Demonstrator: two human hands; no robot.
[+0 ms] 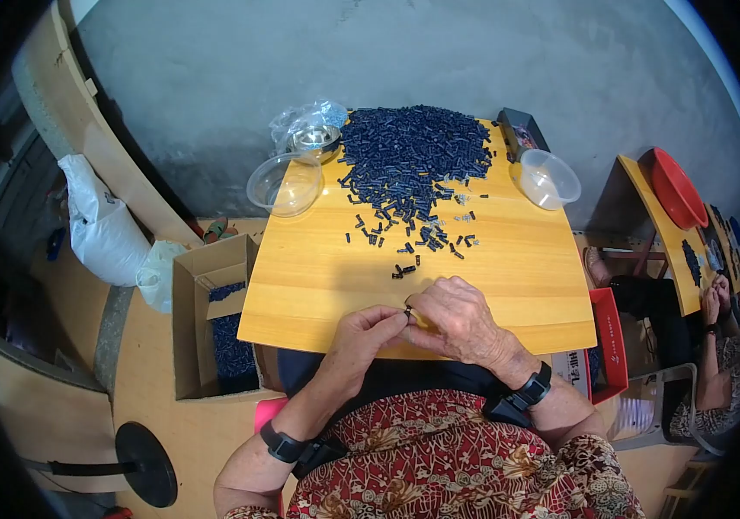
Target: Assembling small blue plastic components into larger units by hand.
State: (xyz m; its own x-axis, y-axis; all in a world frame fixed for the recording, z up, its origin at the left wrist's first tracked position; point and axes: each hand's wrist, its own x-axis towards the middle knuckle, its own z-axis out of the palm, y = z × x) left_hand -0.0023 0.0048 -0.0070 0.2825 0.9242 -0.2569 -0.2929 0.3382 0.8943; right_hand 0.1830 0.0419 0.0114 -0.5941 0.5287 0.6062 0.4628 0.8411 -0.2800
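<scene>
My left hand (368,333) and my right hand (456,320) meet over the near edge of the wooden table (508,268). Between their fingertips is a small dark plastic piece (408,311), pinched from both sides and mostly covered by the fingers. A few similar dark pieces (403,272) lie just beyond the hands. Farther back spreads a large heap of small dark blue-black pieces (417,147), thinning toward me. Among its loose near part lie some small clear bits (433,235).
Clear plastic bowls stand at the table's left (286,186) and right (548,180). A metal bowl (314,138) and a black tray (523,134) sit at the back. On the floor are a cardboard box (192,337) and a red bin (609,342). Another person's hands (716,298) work at right.
</scene>
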